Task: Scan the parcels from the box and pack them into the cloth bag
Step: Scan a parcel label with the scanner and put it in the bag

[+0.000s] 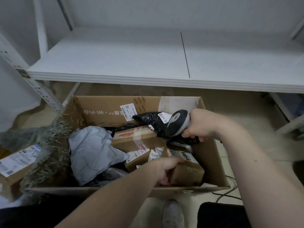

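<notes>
A big cardboard box sits open on the floor in the middle of the frame, and it is full of parcels. The left hand reaches down into the lower right part of the box. Its fingers are curled around a small brown parcel with a white label on top, and they hold it by its left side. The right hand is higher up, at the right side of the box. It grips the dark handle of a barcode scanner, which is grey and black. The head of the scanner points toward the upper left, over a black plastic parcel with a small white sticker.

In the middle of the box lies a taped brown parcel with red print on the tape. To its left is a soft grey bag parcel, all crumpled. Between the taped parcel and the left hand are a few more small parcels with white labels; they are blurred.

On the left of the frame, touching the box, is the cloth bag. It looks woven and has frayed, stringy edges. A brown parcel with a big white label lies at the far left edge by the bag; I cannot tell if it is inside.

A white shelf runs across the upper part of the frame. At the bottom a grey shoe stands on the pale floor
</notes>
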